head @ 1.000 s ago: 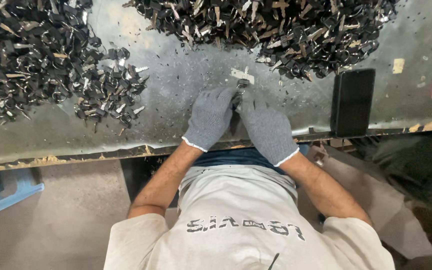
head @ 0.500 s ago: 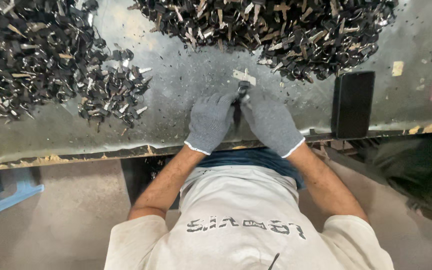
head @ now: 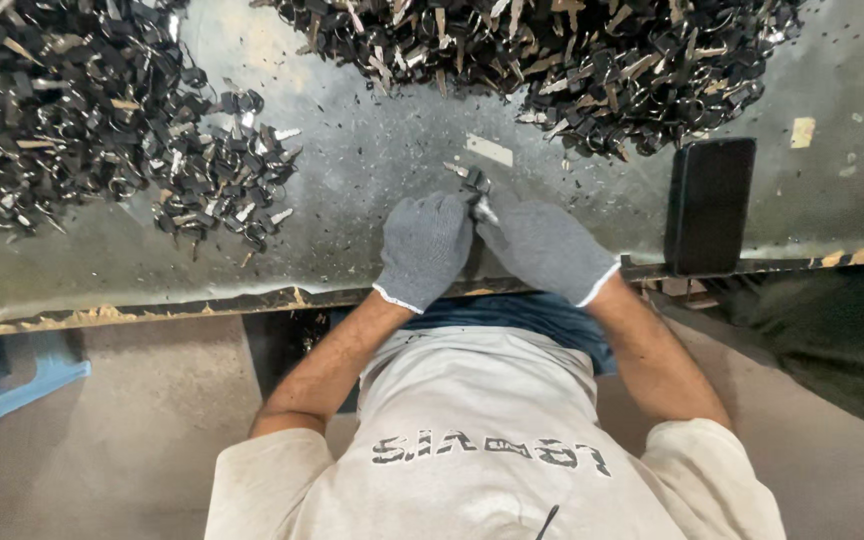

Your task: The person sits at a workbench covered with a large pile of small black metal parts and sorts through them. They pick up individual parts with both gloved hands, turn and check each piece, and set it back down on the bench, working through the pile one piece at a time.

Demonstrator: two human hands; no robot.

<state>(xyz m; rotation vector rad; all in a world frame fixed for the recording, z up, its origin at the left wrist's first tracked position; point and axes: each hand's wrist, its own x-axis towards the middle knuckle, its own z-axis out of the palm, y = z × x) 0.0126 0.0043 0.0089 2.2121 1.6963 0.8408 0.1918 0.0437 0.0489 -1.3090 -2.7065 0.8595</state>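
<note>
We held both gloved hands, left hand [head: 424,248] and right hand [head: 544,246], closed together on small metal part [head: 476,190] over bench [head: 372,180] near edge; black phone [head: 709,204] lay just right.

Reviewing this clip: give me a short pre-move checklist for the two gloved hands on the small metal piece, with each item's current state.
1. Both hands gloved: left hand and right hand, ok.
2. Small metal piece held between both hands: ok.
3. Grip firmness on the piece: cannot tell, the fingers hide it.
4. Bare sheet-metal table ahead of the hands: ok, only fine debris.
5. Dark phone away from the hands: ok, though it lies at the table edge.
6. Heaps of parts, left pile and far pile, apart from the hands: ok.
</note>
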